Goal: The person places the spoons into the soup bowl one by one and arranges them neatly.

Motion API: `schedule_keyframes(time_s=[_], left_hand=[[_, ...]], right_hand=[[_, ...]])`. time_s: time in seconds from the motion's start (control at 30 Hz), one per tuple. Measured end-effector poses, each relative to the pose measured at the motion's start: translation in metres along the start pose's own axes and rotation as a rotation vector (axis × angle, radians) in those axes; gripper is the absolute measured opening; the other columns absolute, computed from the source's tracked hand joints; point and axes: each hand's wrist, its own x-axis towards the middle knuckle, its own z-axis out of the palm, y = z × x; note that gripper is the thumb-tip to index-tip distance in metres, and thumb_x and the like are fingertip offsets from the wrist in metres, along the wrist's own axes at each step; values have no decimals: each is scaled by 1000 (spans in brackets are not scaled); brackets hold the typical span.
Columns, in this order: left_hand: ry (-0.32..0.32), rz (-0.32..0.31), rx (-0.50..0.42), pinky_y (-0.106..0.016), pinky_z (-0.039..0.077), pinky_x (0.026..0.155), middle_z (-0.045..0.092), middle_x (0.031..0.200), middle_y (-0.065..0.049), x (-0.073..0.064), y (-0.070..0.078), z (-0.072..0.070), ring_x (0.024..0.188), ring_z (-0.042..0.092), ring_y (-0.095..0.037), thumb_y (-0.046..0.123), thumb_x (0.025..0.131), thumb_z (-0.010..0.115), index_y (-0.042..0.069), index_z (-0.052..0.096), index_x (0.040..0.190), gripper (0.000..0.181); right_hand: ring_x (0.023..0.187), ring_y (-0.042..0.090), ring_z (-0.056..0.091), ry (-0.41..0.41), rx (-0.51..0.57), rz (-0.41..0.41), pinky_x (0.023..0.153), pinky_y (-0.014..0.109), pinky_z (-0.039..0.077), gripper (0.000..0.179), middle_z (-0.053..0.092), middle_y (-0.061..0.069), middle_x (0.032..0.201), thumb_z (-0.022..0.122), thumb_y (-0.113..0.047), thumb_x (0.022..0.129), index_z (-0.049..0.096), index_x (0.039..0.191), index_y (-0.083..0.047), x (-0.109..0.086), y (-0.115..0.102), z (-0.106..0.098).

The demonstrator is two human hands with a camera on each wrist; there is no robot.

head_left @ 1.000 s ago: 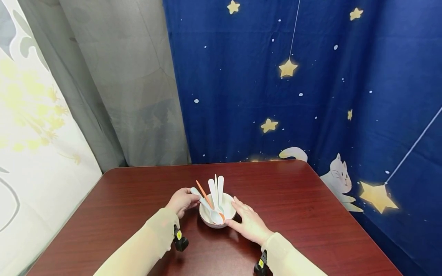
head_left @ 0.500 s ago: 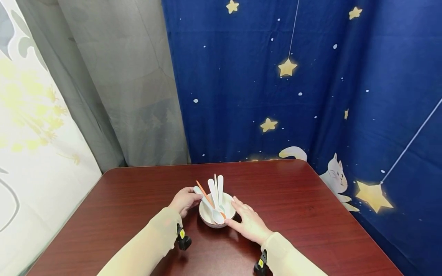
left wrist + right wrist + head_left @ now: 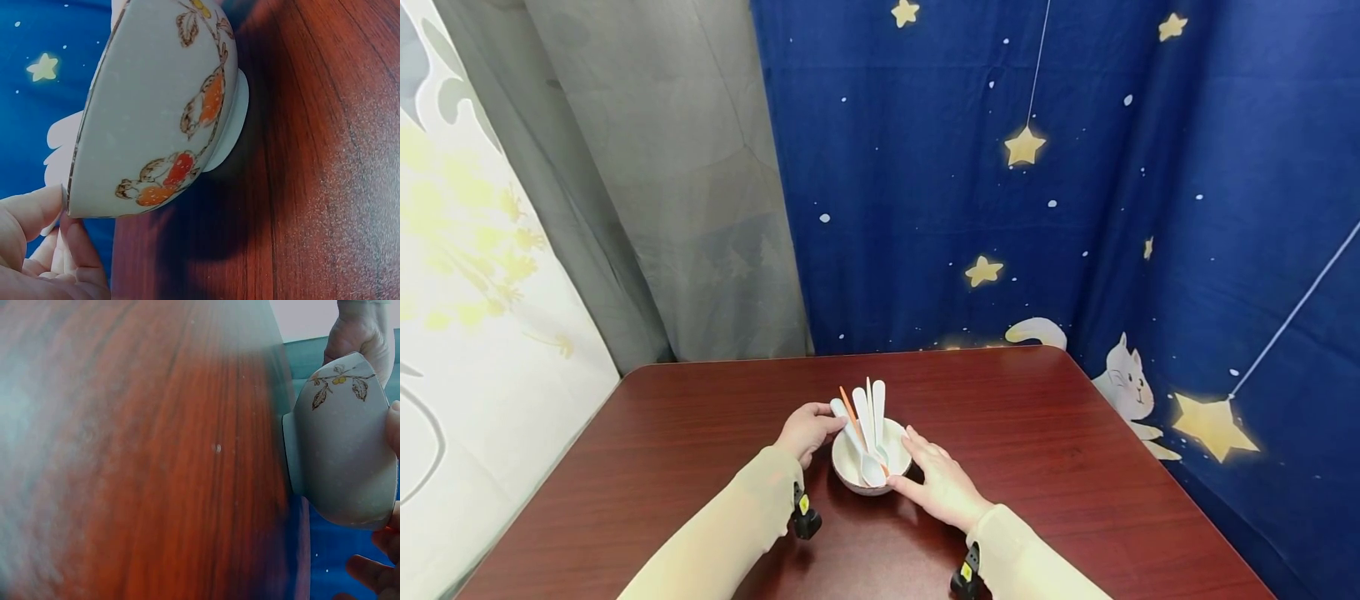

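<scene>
A whitish bowl [image 3: 852, 482] with a painted fruit pattern stands on the table, holding several upright utensils. My left hand [image 3: 808, 431], at its left rim, pinches the handle of a white spoon [image 3: 872, 472] whose head lies inside the bowl. Beside that spoon lean an orange-handled utensil [image 3: 846, 400], white handles [image 3: 879, 402] and a thin pale one. My right hand [image 3: 942, 483] rests against the right side of the rim, fingers extended and thumb at the near edge. The right wrist view shows the thumb [image 3: 393, 428] on the bowl's wall; most of that hand is cut off.
The bowl stands near the middle of a dark red-brown wooden table [image 3: 715, 400]. Behind it hang a grey curtain [image 3: 700, 208] and a blue one [image 3: 910, 167] with stars. A white patterned cloth [image 3: 467, 333] is at the left.
My left hand has moved slightly right, bringing the spoon's handle more upright and closer to the others; the orange handle has shifted right too. My right hand and the bowl have stayed put.
</scene>
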Motion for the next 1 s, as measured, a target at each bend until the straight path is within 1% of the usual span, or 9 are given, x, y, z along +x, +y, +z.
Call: schedule_keyframes(time_s=[0.2, 0.47, 0.57, 0.73, 0.83, 1.0], left_hand=[[11, -8, 0, -34, 54, 76, 63, 107, -19, 1, -2, 0, 79, 63, -20, 9, 87, 71, -6, 55, 118, 38], [15, -23, 9, -36, 53, 76, 62, 110, -18, -1, -3, -5, 78, 61, -21, 17, 89, 70, -4, 56, 120, 40], [8, -39, -12, -34, 52, 74, 63, 107, -18, -3, -5, -7, 74, 58, -19, 19, 91, 68, -3, 56, 120, 38], [-1, -44, -23, -35, 52, 73, 63, 102, -15, -9, -8, -10, 70, 56, -17, 21, 92, 65, -1, 57, 119, 36], [-10, -32, -2, -38, 51, 76, 62, 105, -16, -13, -11, -13, 73, 57, -18, 21, 93, 64, 0, 56, 122, 37], [-25, -15, 57, -44, 50, 86, 60, 117, -15, -22, -13, -20, 91, 59, -27, 29, 93, 65, 1, 54, 128, 45]], right_hand=[[136, 37, 35, -3, 1, -4, 106, 53, 34, 76, 33, 10, 153, 58, -56, 89, 44, 144, -5, 1, -1, 0], [136, 36, 34, -11, 5, 9, 105, 53, 34, 76, 32, 10, 154, 57, -57, 89, 43, 144, -6, 1, -1, 1], [136, 36, 34, -14, 18, 13, 106, 53, 34, 77, 31, 10, 154, 57, -58, 89, 43, 145, -7, 1, 0, 0], [136, 37, 34, -15, 36, 10, 106, 53, 33, 77, 29, 12, 155, 57, -58, 89, 42, 145, -8, 0, 1, 1], [135, 37, 35, -12, 41, 11, 105, 53, 33, 76, 29, 13, 155, 57, -58, 89, 41, 146, -10, 0, 1, 2], [136, 38, 34, -5, 54, 28, 105, 54, 34, 77, 26, 11, 156, 58, -58, 89, 38, 148, -12, 0, 3, 2]])
